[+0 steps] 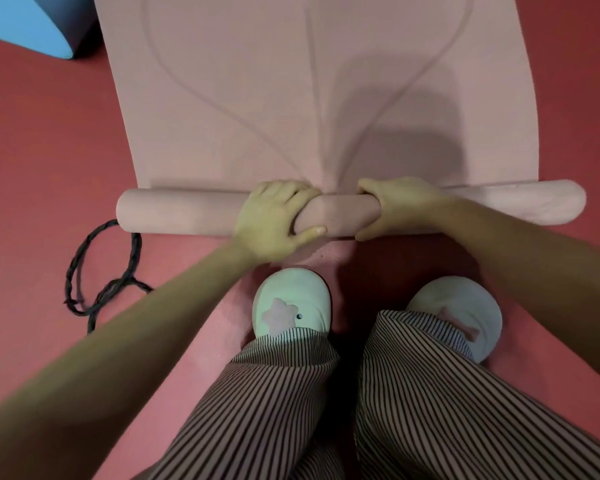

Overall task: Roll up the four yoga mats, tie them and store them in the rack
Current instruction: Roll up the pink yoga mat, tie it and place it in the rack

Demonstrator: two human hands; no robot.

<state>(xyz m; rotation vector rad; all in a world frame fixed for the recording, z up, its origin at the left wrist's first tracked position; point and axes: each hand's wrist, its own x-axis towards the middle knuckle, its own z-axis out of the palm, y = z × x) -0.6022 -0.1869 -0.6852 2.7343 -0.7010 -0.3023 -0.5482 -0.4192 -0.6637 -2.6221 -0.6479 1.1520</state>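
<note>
A pink yoga mat (pixel 291 98) lies flat on the red floor and stretches away from me. Its near end is wound into a roll (pixel 343 214) that lies crosswise just ahead of my feet. My left hand (pixel 274 220) grips the roll left of its middle, fingers curled over the top and thumb underneath on the near side. My right hand (pixel 395 207) grips the roll just right of the middle in the same way. A dark braided cord (pixel 101 278) lies in loose loops on the floor beside the roll's left end.
My feet in pale slippers (pixel 291 306) stand close behind the roll on the red floor (pixel 49 150). A blue mat (pixel 28 26) with a dark underside lies at the far left corner.
</note>
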